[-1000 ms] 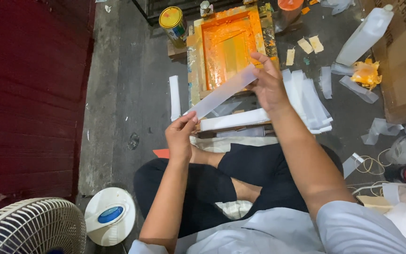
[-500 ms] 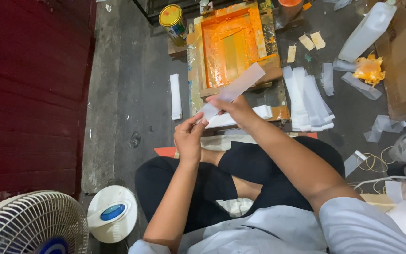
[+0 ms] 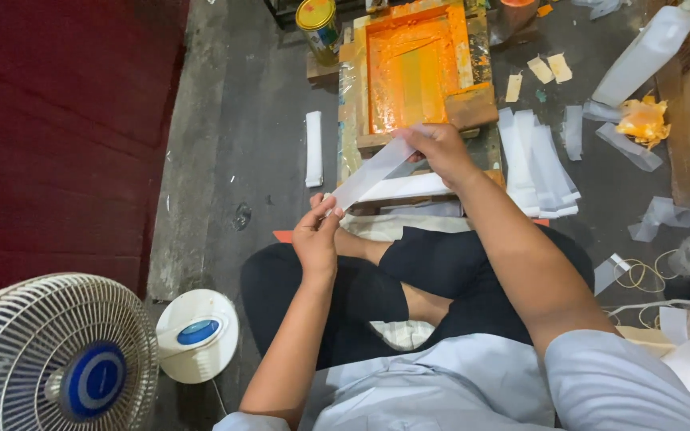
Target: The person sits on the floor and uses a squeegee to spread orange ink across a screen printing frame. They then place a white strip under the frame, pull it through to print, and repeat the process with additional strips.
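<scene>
White paper strip [image 3: 373, 172] now lower, still pinched between left hand [image 3: 317, 235] and right hand [image 3: 441, 152], orange printing screen [image 3: 417, 68] beyond, paint can [image 3: 319, 24], strip stack [image 3: 541, 164], fan [image 3: 57, 359]

One white strip [image 3: 373, 172] is stretched between the fingers of two hands, the left hand [image 3: 317, 235] and the right hand [image 3: 441, 152]. Beyond the fingers sits one orange printing frame [image 3: 413, 68] and one yellow-lidded can [image 3: 319, 24]. One loose strip [image 3: 314, 149] lies left of the fingers; three small tan cards [image 3: 537, 73] lie to their right. One white fan [image 3: 57, 359] stands nearest the camera.

Screen-printing workshop: ink-stained orange frame [image 3: 417, 68], paint can [image 3: 319, 24], concrete floor [image 3: 257, 152].
</scene>
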